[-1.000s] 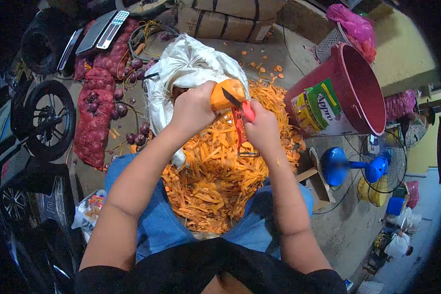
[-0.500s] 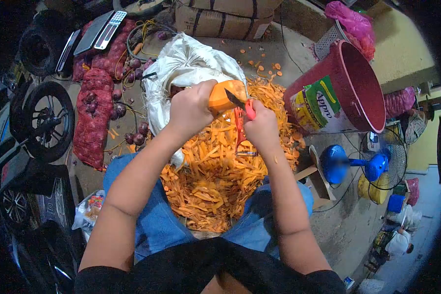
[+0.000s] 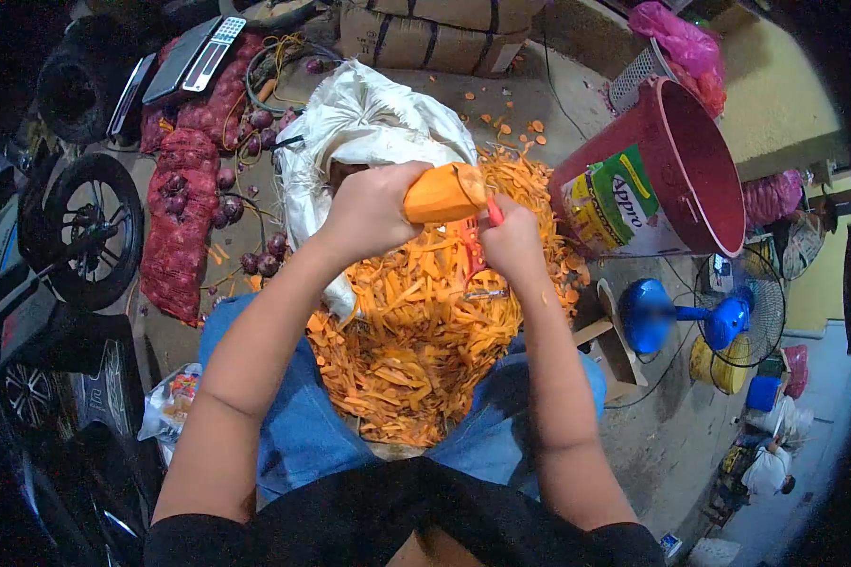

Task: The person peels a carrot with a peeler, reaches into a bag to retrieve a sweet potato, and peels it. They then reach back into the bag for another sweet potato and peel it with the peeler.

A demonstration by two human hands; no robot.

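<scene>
My left hand [image 3: 373, 206] is wrapped around a thick, peeled carrot [image 3: 444, 196], held above the peelings. At the carrot's right end, my right hand [image 3: 514, 244] is closed on a knife with a red handle [image 3: 494, 212]. The knife's blade is mostly hidden at the carrot. A red peeler [image 3: 473, 253] hangs from the same right hand, its metal head lowest. Under both hands spreads a heap of orange carrot peelings [image 3: 407, 326]. A white woven sack [image 3: 378, 113] lies just beyond my left hand, its mouth towards me.
To the right leans a large red bucket [image 3: 596, 161], with a blue fan [image 3: 648, 317] nearer me. Red net sacks of onions [image 3: 175, 227] and a scale [image 3: 184, 61] lie left, beside a motorbike wheel [image 3: 95, 231]. Taped cartons [image 3: 435, 38] stand behind. A person [image 3: 769, 470] is far right.
The knife's dark blade, visible across the carrot's end before, is now mostly out of sight at the carrot. The carrot has tilted slightly, and my right hand has shifted a little right and down.
</scene>
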